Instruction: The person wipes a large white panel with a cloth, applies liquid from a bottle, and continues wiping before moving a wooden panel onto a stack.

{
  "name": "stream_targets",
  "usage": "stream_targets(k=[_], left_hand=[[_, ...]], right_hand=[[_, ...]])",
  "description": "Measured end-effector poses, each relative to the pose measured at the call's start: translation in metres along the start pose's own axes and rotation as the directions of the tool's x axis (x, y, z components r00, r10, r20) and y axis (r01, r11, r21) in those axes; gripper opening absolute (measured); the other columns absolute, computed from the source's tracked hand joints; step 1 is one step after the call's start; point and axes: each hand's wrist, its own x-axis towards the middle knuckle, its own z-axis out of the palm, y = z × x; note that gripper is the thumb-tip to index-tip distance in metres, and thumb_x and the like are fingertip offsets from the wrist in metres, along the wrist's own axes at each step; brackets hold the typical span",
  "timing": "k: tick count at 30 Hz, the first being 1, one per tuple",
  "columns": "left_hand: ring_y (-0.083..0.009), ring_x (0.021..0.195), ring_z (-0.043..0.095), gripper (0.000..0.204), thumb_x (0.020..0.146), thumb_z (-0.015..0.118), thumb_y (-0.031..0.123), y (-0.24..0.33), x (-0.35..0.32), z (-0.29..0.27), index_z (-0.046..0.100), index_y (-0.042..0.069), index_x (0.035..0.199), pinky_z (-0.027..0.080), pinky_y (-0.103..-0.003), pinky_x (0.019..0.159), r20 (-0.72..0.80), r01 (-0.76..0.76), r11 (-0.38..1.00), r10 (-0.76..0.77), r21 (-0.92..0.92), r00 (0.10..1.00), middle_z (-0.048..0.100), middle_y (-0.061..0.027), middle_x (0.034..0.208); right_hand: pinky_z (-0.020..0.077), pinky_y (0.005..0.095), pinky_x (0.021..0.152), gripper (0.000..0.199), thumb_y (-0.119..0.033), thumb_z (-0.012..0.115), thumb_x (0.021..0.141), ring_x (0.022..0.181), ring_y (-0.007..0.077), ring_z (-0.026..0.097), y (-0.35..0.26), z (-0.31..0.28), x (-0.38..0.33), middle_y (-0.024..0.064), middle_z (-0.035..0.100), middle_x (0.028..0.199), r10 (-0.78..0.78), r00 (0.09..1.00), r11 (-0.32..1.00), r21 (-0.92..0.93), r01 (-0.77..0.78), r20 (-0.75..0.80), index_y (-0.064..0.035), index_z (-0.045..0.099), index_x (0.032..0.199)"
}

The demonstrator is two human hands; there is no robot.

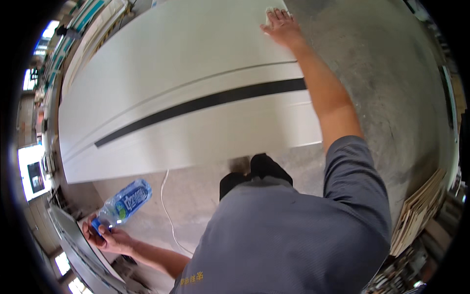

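A large, pale door-like panel [196, 49] lies in front of me, with a long black strip [205, 102] and a thin dark line running across it. At the far right end of the panel, my right hand [285, 30] presses on a small white cloth [269, 18], which shows beside the thumb and fingers and is otherwise hidden under the hand. Low on the left, my left hand [110, 240] grips a clear plastic bottle [128, 200] by its blue cap end. The bottle tilts with its base up and away from me, off the panel's near edge.
A white cord [168, 210] trails over the concrete floor [377, 73] below the panel. Thin boards [418, 210] lean in a stack at the lower right. Long panels [83, 63] stand at the far left. A grey-white sheet-like object [81, 245] is close to my left hand.
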Motion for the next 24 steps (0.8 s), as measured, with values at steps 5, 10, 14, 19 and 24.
stream_targets(k=[5,10,14,19,24], left_hand=[[-0.0251,0.109,0.062,0.070,0.083,0.087,0.046,0.008,-0.003,0.004,0.057,0.003,0.129,0.047,-0.038,0.099,-0.117,0.097,0.989,-0.084,0.115,0.990,0.068,-0.0140,0.113],[-0.0226,0.103,0.062,0.073,0.082,0.088,0.049,-0.016,-0.024,-0.012,0.055,0.004,0.129,0.048,-0.036,0.095,-0.192,0.139,0.972,-0.103,0.189,0.976,0.068,-0.0114,0.109],[-0.0190,0.100,0.059,0.078,0.078,0.089,0.055,-0.012,-0.043,-0.018,0.054,0.004,0.125,0.047,-0.033,0.090,-0.289,0.215,0.936,-0.132,0.278,0.948,0.066,-0.0087,0.106],[-0.0181,0.099,0.061,0.073,0.078,0.089,0.056,-0.003,-0.059,-0.008,0.059,0.004,0.120,0.048,-0.030,0.090,-0.431,0.379,0.850,-0.205,0.367,0.879,0.067,-0.0073,0.106],[-0.0198,0.100,0.061,0.065,0.083,0.088,0.048,0.011,-0.043,0.009,0.060,0.003,0.121,0.049,-0.033,0.091,-0.413,0.428,0.784,-0.242,0.449,0.878,0.066,-0.0078,0.108]], right_hand=[[0.0208,0.0519,0.127,0.078,-0.056,0.047,0.102,0.156,0.0354,0.027,-0.091,-0.041,-0.032,0.0156,0.028,0.170,-0.378,0.918,0.926,0.057,0.374,0.122,-0.0102,0.029,0.163],[0.0162,0.0520,0.128,0.082,-0.055,0.055,0.098,0.157,0.0346,0.026,-0.212,-0.094,-0.137,0.0176,0.028,0.170,-0.678,0.713,0.726,0.315,0.611,0.179,-0.0090,0.033,0.162],[0.0192,0.0526,0.127,0.078,-0.052,0.056,0.099,0.156,0.0341,0.027,-0.241,-0.078,-0.071,0.0155,0.029,0.169,-0.745,0.657,0.654,0.325,0.684,0.114,-0.0092,0.036,0.161],[0.0212,0.0542,0.126,0.076,-0.052,0.054,0.100,0.155,0.0364,0.028,-0.310,0.018,0.128,0.0144,0.032,0.168,-0.587,0.808,0.802,0.178,0.570,0.058,-0.0081,0.035,0.160],[0.0290,0.0496,0.121,0.072,-0.052,0.057,0.098,0.149,0.0330,0.039,-0.514,0.047,0.170,0.0185,0.047,0.156,-0.700,0.710,0.678,0.243,0.694,-0.076,-0.0021,0.048,0.148]])
